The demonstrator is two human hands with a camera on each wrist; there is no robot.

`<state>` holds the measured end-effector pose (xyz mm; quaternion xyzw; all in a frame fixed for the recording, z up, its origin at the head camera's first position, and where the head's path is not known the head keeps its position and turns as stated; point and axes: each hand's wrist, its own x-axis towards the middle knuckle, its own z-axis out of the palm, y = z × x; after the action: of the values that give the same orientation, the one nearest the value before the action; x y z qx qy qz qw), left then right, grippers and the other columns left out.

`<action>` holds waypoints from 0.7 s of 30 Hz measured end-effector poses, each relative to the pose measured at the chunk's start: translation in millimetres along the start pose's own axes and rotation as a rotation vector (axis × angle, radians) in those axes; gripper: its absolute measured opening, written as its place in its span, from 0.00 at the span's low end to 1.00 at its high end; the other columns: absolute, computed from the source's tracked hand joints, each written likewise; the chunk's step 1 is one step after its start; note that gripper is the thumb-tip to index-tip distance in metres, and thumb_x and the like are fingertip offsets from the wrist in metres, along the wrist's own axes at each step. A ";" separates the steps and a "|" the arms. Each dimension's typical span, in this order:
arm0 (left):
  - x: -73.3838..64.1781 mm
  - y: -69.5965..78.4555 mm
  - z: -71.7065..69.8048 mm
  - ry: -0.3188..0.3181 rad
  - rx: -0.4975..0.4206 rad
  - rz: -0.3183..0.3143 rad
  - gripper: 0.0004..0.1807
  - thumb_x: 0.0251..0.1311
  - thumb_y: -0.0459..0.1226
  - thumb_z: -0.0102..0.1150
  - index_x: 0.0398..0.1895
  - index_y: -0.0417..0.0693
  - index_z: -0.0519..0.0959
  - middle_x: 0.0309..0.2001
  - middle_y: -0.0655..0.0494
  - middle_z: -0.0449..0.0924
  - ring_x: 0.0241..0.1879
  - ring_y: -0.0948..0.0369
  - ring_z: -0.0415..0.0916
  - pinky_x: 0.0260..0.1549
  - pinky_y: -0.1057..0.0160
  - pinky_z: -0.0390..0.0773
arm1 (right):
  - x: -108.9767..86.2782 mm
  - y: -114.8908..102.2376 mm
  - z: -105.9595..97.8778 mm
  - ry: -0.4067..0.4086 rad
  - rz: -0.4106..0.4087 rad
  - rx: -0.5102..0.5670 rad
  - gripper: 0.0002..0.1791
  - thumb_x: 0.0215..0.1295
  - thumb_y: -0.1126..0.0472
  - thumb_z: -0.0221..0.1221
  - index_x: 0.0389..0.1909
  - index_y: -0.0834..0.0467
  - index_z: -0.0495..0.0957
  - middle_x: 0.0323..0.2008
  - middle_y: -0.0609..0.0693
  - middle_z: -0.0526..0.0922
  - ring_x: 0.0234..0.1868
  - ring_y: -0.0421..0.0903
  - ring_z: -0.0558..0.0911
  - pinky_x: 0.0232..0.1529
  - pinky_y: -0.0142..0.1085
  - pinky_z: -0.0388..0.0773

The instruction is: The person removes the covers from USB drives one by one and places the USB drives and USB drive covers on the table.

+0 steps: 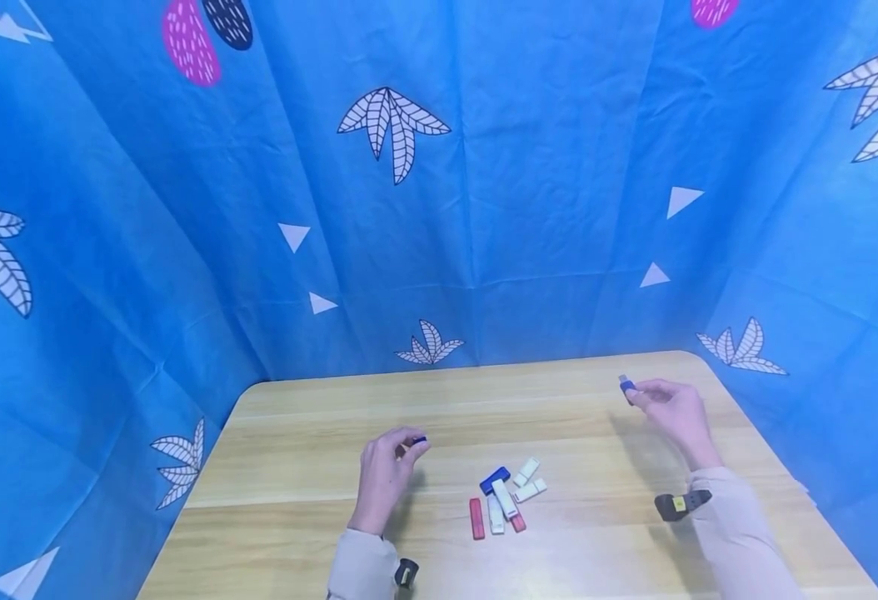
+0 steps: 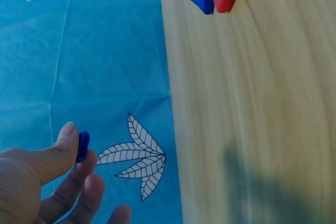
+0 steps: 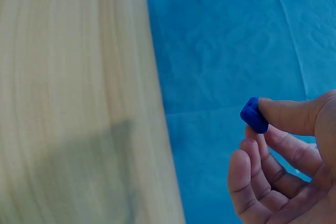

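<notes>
Right hand [image 1: 670, 408], raised near the desk's far right corner, pinches a blue plastic USB stick [image 1: 628, 389] between thumb and fingertips, its other fingers loosely bent. The stick's bare metal plug [image 1: 622, 378] sticks out beyond the grip. Its long axis slants, plug end toward the far edge of the desk [image 1: 296, 425] and slightly toward the left edge.

Well in from that left edge, the left hand [image 1: 388, 471] pinches a small blue plastic piece [image 1: 420, 440], seemingly a cap, between thumb and finger; which way its hollow end faces cannot be told. This piece lies left of the stick, well apart and farther from the far edge, so the plug does not point straight at it.

Between the hands, a white plastic stick [image 1: 504, 498] lies on top of a small heap, with a blue capped stick [image 1: 495, 480] and a red plastic stick [image 1: 477, 518] beside it. The left hand is nearer the heap.
</notes>
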<state>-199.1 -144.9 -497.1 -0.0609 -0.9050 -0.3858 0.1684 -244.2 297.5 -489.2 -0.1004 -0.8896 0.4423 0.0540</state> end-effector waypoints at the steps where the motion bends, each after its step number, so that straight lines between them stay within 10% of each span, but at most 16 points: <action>1: -0.1 -0.8 0.1 0.001 0.003 -0.007 0.07 0.58 0.41 0.71 0.39 0.51 0.89 0.34 0.57 0.91 0.28 0.68 0.77 0.32 0.72 0.75 | 0.2 1.5 1.8 -0.007 0.008 -0.012 0.27 0.68 0.44 0.63 0.55 0.62 0.82 0.51 0.66 0.86 0.47 0.55 0.85 0.38 0.35 0.78; 11: -0.7 3.1 -3.0 -0.009 -0.018 -0.051 0.05 0.59 0.40 0.71 0.35 0.52 0.84 0.31 0.60 0.86 0.27 0.69 0.73 0.31 0.71 0.71 | 7.5 27.5 25.7 -0.003 0.064 -0.086 0.20 0.66 0.51 0.65 0.41 0.67 0.85 0.36 0.62 0.89 0.34 0.51 0.84 0.33 0.35 0.75; 21: -7.6 11.2 -3.2 0.011 -0.066 -0.026 0.03 0.57 0.38 0.73 0.31 0.54 0.86 0.30 0.63 0.87 0.27 0.70 0.72 0.30 0.72 0.72 | 11.1 46.8 36.5 -0.030 0.133 -0.188 0.20 0.66 0.49 0.62 0.38 0.64 0.85 0.41 0.64 0.88 0.38 0.56 0.83 0.29 0.36 0.71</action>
<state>-188.4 -139.3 -490.1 -0.0527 -0.8916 -0.4178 0.1664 -255.6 299.2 -548.5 -0.1571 -0.9193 0.3609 0.0015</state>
